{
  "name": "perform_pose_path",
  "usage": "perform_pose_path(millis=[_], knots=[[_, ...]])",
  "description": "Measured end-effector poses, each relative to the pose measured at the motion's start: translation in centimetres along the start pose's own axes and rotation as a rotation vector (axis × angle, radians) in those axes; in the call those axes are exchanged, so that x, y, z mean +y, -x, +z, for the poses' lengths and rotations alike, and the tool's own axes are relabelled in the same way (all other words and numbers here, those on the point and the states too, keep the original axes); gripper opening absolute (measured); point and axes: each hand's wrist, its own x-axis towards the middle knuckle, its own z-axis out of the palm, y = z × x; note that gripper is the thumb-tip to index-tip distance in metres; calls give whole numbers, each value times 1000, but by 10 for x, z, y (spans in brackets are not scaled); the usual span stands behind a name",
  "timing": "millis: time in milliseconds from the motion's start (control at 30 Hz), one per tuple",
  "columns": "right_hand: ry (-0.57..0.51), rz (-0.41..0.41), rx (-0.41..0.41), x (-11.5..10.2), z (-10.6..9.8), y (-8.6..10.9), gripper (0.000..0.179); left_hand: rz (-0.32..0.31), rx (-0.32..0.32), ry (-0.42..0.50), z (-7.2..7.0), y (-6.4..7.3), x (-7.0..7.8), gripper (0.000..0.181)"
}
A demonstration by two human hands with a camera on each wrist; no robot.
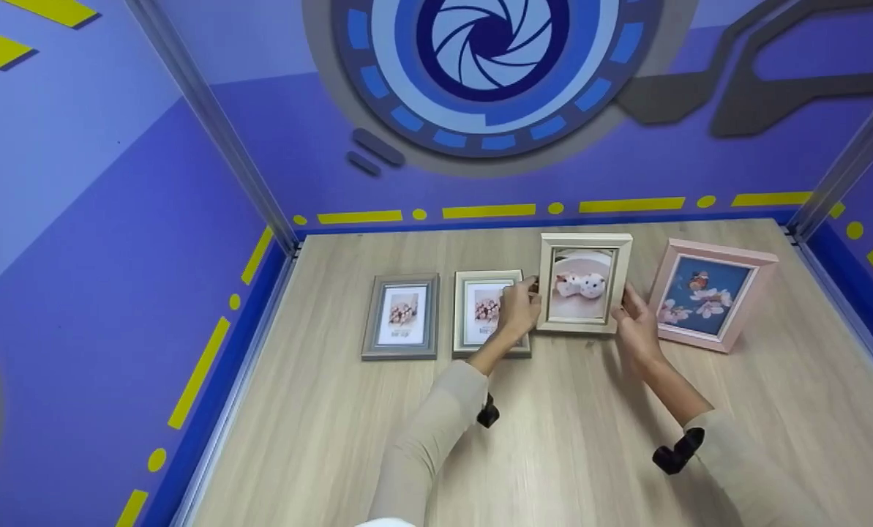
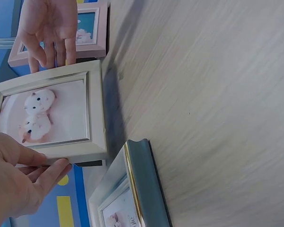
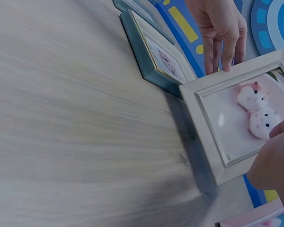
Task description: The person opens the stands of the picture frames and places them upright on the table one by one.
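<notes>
Eyeing the tabletop (image 1: 553,454) spread below both hands, I've got the pink frame (image 1: 708,294) just right of the right hand (image 1: 637,329), where straying knuckles could knock it over. Between the hands, the cream frame (image 1: 582,285) stands near upright; letting go before it's steady could topple it. Just left of the left hand (image 1: 516,311), the silvery frame (image 1: 480,307) risks a bump from the wrist. Both hands pinch the cream frame's sides, nearly closed; I can't tell whether it bears weight below.
</notes>
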Motion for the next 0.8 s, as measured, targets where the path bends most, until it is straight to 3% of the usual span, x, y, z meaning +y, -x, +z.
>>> perform_pose_path(millis=[167, 333, 600, 800], knots=[[-49, -11, -24, 5, -5, 0, 64, -15, 9, 45, 9, -5, -5, 31], [-132, -3, -67, 9, -10, -1, 63, 15, -2, 101, 16, -8, -8, 34], [9, -46, -67, 14, -13, -1, 70, 49, 5, 106, 20, -8, -11, 32], [-7, -41, -67, 18, -13, -3, 72, 56, 19, 68, 22, -7, -11, 28]])
